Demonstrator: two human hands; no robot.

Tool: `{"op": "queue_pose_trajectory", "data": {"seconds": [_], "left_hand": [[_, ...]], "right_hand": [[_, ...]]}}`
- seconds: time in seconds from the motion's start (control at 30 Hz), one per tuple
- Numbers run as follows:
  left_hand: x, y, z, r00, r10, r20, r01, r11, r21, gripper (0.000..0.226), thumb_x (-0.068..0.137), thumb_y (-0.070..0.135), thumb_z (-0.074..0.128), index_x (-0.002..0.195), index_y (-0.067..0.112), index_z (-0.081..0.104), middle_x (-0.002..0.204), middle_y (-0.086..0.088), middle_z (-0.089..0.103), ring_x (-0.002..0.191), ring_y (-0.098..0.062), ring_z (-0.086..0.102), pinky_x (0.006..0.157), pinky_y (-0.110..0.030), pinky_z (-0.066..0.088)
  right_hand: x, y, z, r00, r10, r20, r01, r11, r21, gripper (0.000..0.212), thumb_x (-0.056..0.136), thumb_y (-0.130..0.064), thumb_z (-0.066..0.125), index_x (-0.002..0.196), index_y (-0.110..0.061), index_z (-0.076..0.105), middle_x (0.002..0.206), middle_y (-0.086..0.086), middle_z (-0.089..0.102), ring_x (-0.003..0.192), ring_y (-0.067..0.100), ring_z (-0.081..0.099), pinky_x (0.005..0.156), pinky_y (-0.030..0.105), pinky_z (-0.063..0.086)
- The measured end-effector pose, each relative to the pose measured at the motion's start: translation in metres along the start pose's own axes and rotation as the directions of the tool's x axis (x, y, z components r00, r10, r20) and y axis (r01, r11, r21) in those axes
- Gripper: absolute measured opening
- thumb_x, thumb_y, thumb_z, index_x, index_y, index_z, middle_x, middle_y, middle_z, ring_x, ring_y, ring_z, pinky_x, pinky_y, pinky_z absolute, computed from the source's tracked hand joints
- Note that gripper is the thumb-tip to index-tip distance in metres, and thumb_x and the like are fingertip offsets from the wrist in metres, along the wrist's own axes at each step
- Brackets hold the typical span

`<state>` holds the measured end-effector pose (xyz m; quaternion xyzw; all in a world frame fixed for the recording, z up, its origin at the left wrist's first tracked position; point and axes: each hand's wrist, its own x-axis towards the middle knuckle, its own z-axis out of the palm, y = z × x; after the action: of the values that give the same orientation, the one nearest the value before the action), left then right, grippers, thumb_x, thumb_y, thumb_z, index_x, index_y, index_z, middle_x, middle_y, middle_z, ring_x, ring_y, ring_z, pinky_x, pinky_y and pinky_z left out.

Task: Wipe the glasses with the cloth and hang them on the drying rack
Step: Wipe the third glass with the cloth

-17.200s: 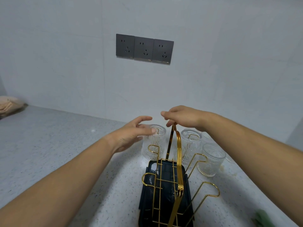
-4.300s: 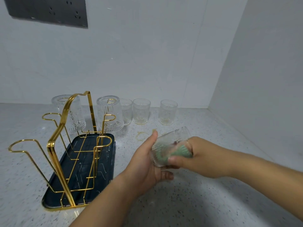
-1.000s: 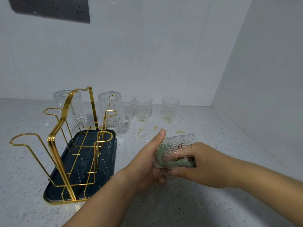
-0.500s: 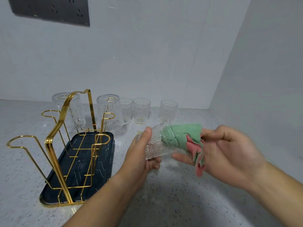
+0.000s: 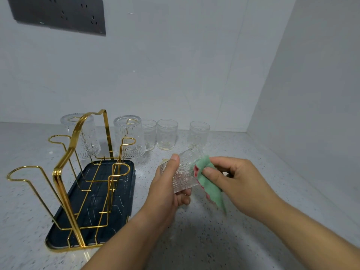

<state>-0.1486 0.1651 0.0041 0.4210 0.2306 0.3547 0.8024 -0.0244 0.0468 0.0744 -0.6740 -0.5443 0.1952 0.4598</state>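
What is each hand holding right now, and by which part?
The left hand grips the glass around its patterned side wall. The right hand pinches the green cloth near its upper end.

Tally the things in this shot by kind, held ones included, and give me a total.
Glasses: 6
Cloth: 1
Drying rack: 1
Drip tray: 1
Socket panel: 1
Total: 10

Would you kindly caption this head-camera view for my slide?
Left hand holds a patterned clear glass; right hand presses a green cloth against it.
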Motion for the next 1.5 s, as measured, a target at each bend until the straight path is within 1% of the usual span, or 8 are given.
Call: {"op": "queue_pose_trajectory", "data": {"seconds": [0.53,0.7,0.83,0.97,1.17,1.27,1.37,1.5], "left_hand": [[-0.020,-0.005,0.010,0.915,0.400,0.049,-0.383,0.825,0.416,0.026,0.100,0.033,0.064,0.112,0.042,0.043,0.093,-0.007,0.066,0.065,-0.012,0.062,0.057,-0.024,0.053],[-0.011,0.008,0.006,0.997,-0.074,0.024,0.074,0.997,0.032,0.076,0.089,0.066,0.067,0.131,0.004,0.061,0.094,-0.019,0.066,0.069,-0.027,0.060,0.053,-0.030,0.049],[-0.013,0.015,0.006,0.884,-0.404,0.234,0.447,0.878,-0.171,0.056,0.089,0.061,0.063,0.108,0.009,0.075,0.081,-0.008,0.066,0.044,-0.014,0.051,0.033,-0.015,0.038],[-0.016,0.008,0.017,0.999,-0.048,0.025,0.045,0.992,0.121,0.055,0.095,0.061,0.059,0.123,0.014,0.055,0.094,-0.013,0.065,0.054,-0.018,0.057,0.042,-0.028,0.045],[-0.024,0.001,0.013,0.925,0.377,0.035,-0.352,0.822,0.447,0.022,0.100,0.037,0.063,0.112,0.034,0.044,0.087,-0.006,0.064,0.054,-0.018,0.057,0.048,-0.033,0.053],[-0.017,0.007,0.014,0.999,0.038,-0.016,-0.035,0.987,0.157,0.039,0.100,0.052,0.058,0.115,0.015,0.059,0.083,-0.011,0.064,0.054,-0.020,0.056,0.042,-0.031,0.050],[-0.015,0.015,0.011,0.870,-0.443,0.216,0.482,0.856,-0.185,0.058,0.085,0.063,0.061,0.097,0.010,0.082,0.078,-0.008,0.067,0.048,-0.014,0.053,0.038,-0.017,0.041],[-0.013,0.011,0.009,0.893,-0.367,0.262,0.397,0.915,-0.071,0.068,0.091,0.069,0.056,0.121,0.011,0.076,0.090,-0.011,0.068,0.059,-0.018,0.057,0.043,-0.023,0.044]], "right_hand": [[0.015,-0.007,0.023,0.969,0.129,-0.208,-0.069,0.959,0.274,0.053,0.107,-0.039,0.048,0.088,0.006,0.067,0.076,0.023,0.069,0.065,0.019,0.058,0.065,0.031,0.048],[0.000,0.011,0.039,0.971,-0.127,-0.201,0.125,0.992,-0.024,0.038,0.107,-0.033,0.041,0.072,-0.022,0.051,0.060,-0.015,0.050,0.055,0.001,0.043,0.054,0.015,0.037],[-0.002,0.033,0.030,0.957,-0.244,-0.155,0.190,0.935,-0.299,0.032,0.103,-0.039,0.035,0.072,-0.031,0.041,0.066,-0.014,0.042,0.067,0.005,0.042,0.065,0.015,0.034],[0.002,0.021,0.029,0.959,-0.134,-0.249,0.129,0.991,-0.037,0.045,0.107,-0.038,0.039,0.077,-0.010,0.057,0.066,-0.006,0.057,0.060,0.009,0.050,0.057,0.027,0.043],[0.017,-0.003,0.021,0.967,0.177,-0.182,-0.136,0.966,0.218,0.050,0.108,-0.042,0.040,0.078,-0.006,0.058,0.065,-0.001,0.055,0.060,0.013,0.050,0.057,0.027,0.042],[0.008,0.001,0.027,0.985,-0.032,-0.172,0.035,0.999,0.011,0.047,0.110,-0.039,0.036,0.075,-0.011,0.053,0.061,-0.008,0.050,0.054,0.006,0.044,0.053,0.020,0.041],[0.000,0.023,0.029,0.963,-0.247,-0.105,0.197,0.917,-0.348,0.044,0.105,-0.044,0.033,0.074,-0.017,0.048,0.063,-0.005,0.048,0.059,0.008,0.042,0.059,0.019,0.035],[-0.001,0.024,0.024,0.959,-0.230,-0.168,0.176,0.942,-0.287,0.042,0.105,-0.041,0.033,0.071,-0.021,0.046,0.060,-0.011,0.045,0.056,0.006,0.040,0.056,0.016,0.034]]}}
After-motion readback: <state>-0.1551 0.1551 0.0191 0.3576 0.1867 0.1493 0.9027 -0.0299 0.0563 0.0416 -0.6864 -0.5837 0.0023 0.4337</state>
